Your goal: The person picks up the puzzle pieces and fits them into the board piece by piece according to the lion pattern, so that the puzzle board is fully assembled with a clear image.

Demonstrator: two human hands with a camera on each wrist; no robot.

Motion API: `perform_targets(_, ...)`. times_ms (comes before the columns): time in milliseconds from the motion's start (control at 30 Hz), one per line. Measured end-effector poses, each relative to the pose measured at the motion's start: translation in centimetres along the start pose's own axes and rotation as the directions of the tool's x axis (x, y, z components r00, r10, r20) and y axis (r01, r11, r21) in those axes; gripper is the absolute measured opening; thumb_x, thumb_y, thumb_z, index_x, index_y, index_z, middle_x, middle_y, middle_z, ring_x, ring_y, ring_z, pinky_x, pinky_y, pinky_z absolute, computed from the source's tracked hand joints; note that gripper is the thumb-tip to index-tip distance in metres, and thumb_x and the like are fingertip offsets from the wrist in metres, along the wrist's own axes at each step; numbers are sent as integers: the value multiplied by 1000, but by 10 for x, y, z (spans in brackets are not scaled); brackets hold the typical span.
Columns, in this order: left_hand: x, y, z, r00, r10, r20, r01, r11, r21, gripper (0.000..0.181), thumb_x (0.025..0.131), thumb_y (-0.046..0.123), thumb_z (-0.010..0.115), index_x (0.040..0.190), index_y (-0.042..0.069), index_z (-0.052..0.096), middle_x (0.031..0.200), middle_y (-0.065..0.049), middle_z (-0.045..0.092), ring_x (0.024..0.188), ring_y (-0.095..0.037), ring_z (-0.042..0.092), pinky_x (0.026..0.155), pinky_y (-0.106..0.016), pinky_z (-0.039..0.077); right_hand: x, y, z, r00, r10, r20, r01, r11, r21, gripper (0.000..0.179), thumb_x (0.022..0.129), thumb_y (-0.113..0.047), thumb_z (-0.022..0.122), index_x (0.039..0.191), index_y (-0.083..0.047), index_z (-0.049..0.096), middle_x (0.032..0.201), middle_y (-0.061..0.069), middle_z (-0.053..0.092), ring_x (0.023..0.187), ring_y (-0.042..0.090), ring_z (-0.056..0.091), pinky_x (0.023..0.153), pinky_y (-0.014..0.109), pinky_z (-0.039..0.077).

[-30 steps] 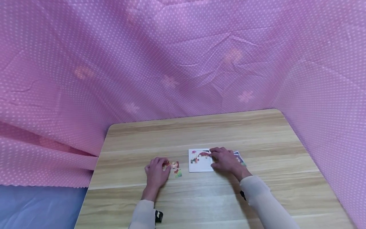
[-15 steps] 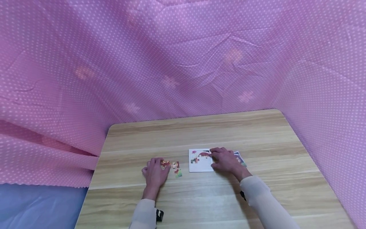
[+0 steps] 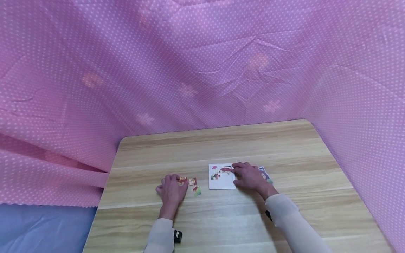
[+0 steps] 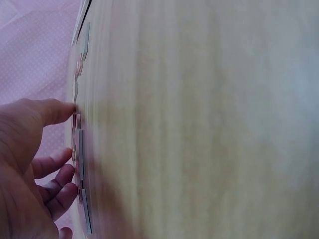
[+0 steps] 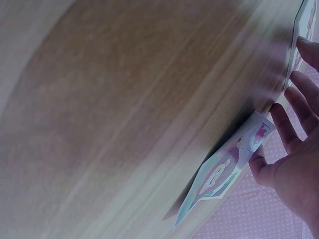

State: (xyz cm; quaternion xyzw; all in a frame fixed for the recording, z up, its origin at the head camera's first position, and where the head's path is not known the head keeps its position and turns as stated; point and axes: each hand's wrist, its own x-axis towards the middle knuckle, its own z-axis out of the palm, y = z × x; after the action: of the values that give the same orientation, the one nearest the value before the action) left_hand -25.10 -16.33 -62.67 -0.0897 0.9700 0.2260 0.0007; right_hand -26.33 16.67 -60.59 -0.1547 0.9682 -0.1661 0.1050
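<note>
In the head view, my left hand (image 3: 172, 191) touches jigsaw puzzle pieces lying left of a square white puzzle board. Its thumb and index fingertips rest at either end of a reddish-brown piece (image 3: 182, 181). Right of that lie a piece with a face (image 3: 192, 181) and a green-and-brown piece (image 3: 197, 191). On the board (image 3: 226, 183) several pieces sit along the top and left, including a brown one (image 3: 225, 169). My right hand (image 3: 250, 177) rests its fingertips on the board's right edge. More pieces may be hidden under the left hand.
A folded picture card (image 5: 224, 167) stands tilted beside the right hand, partly behind it in the head view. The wooden table (image 3: 221, 218) has a rounded far edge, and pink dotted cloth (image 3: 202, 77) hangs around it.
The left hand has shifted slightly left and its fingers have spread, uncovering the reddish-brown piece. The piece with a face has slid slightly left toward it. The right hand stays in place.
</note>
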Motion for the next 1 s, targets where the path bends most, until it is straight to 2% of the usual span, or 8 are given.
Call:
perform_targets(133,-2,0,-1,1000,2,9,-2,1000,-26,45,84,46,65,114,13,64,120,-13,58,111,-31,48,96,-59,25,-1,1,0,1000,-5,1,5,1000,-1,51,83,-43,71,129,-24,60,146,-2,48,132,26,44,99,52,38)
perform_targets(367,-6,-3,2,1000,18,-18,-19,999,-48,32,88,32,62,113,12,65,120,-14,58,114,-34,48,93,-60,26,-4,3,1,1000,-9,0,9,1000,4,51,82,-42,72,129,-23,61,146,-2,48,132,27,44,99,53,38)
perform_targets(633,-16,1,3,1000,-9,-15,8,999,-54,40,85,40,66,114,12,64,122,-15,57,113,-35,47,92,-60,24,-10,6,0,1000,-23,4,23,1000,-3,52,82,-42,72,129,-23,61,146,-2,48,131,27,45,98,51,38)
perform_targets(1000,-31,11,2,998,-61,-6,61,995,-75,37,78,27,68,111,11,64,113,-13,65,107,-35,52,89,-59,24,-22,10,-1,999,-51,-5,51,999,1,51,82,-40,72,128,-21,62,145,-2,49,131,27,45,98,52,39)
